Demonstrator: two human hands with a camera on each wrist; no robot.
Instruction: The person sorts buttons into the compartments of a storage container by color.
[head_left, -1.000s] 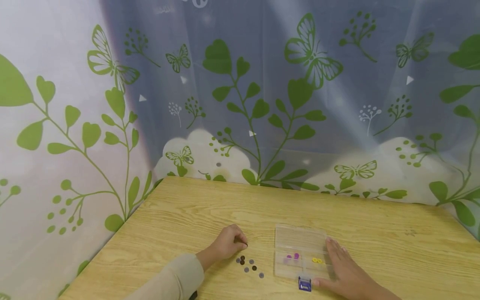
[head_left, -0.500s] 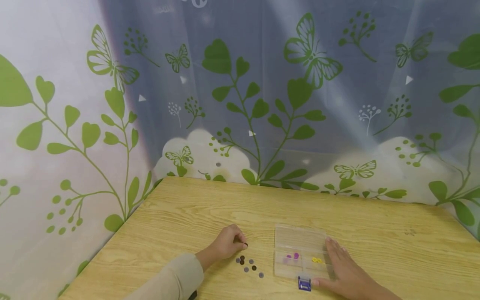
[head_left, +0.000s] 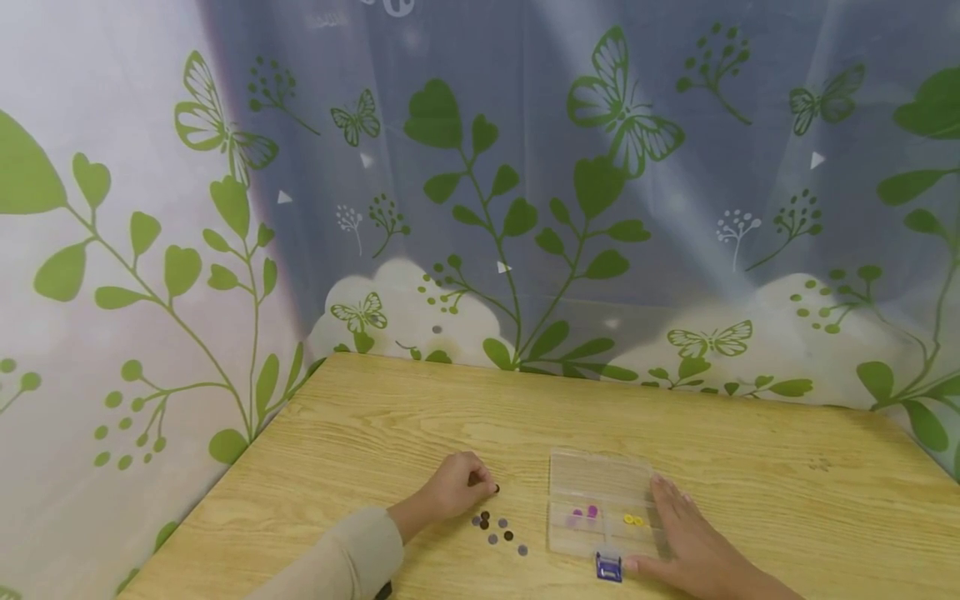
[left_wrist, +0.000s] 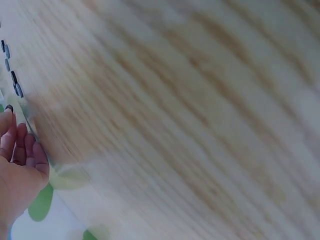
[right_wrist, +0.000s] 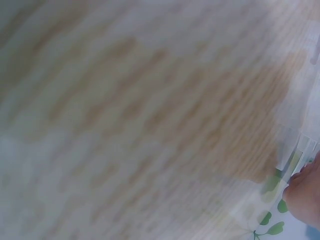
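My left hand [head_left: 453,486] pinches a small dark disc [head_left: 497,489], like a button, between thumb and fingertips. In the left wrist view the dark disc [left_wrist: 9,107] shows at the fingertips. Several loose discs [head_left: 492,539], some dark and some grey, lie on the table just below that hand. To the right is a clear plastic compartment box [head_left: 558,540] with a blue latch [head_left: 609,567] at its front. Purple pieces [head_left: 592,512] and yellow pieces [head_left: 633,520] sit in separate compartments. My right hand [head_left: 693,542] rests along the box's right side, fingers straight, thumb near the latch.
The wood-grain table [head_left: 420,408] runs back to a curtain [head_left: 480,208] printed with leaves and butterflies. Another printed sheet [head_left: 150,350] hangs along the left edge.
My left hand has shifted very slightly, and the disc it pinches shows a little farther right, past the fingertips. The right hand and the box have stayed put.
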